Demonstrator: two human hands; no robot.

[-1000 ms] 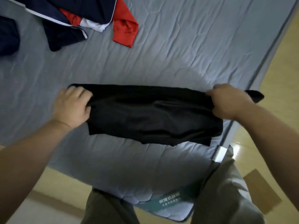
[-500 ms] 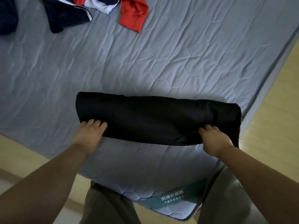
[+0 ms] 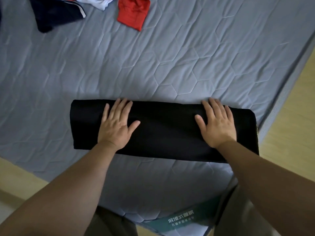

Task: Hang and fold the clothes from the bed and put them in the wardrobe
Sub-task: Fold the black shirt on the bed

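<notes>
On the grey bed (image 3: 170,65), near its corner, both hands, left (image 3: 115,126) and right (image 3: 216,126), press flat, fingers spread, on a folded black garment (image 3: 163,133), possibly trousers, with a red-and-navy heap (image 3: 92,12) well beyond.

Black garment (image 3: 163,133), folded into a long band.
Lies flat across bed (image 3: 187,57) near its corner; navy-red-white clothes (image 3: 133,12) crumpled well apart.

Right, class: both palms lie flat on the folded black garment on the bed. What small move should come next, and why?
Probably fold it across, bringing one short end over to the other. The black garment lies as a long flat strip on the bed, the left hand and right hand pressing it flat: smoothed, yet too long to stack.
</notes>
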